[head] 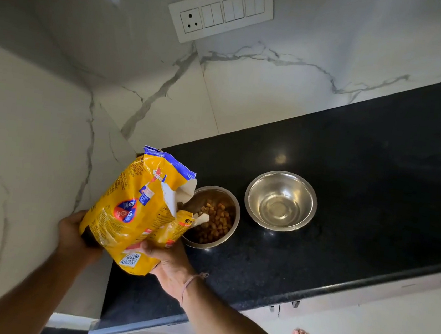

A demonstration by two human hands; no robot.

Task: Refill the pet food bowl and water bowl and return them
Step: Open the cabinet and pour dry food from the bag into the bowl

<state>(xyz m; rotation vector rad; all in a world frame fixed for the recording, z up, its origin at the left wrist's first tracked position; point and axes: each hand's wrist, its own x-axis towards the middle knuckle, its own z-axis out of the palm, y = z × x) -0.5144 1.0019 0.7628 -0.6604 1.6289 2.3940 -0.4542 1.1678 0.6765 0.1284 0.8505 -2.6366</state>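
A person holds a yellow food bag (129,211) with 2 hands above the left end of the black worktop (349,181). The left hand (72,235) grips the bottom corner of the bag, and its fingers go behind the bag, where they are hidden. The right hand (172,264) grips the lower edge, with the fingers curled around it. The bag is tilted, with its torn mouth over the food bowl (212,192). This steel bowl stands on the worktop and has brown kibble (216,221) inside. Just beside it, on the right and not touching, stands the water bowl (260,190) with a little clear water at the bottom. A white switch panel (220,13) is on the marble wall behind.
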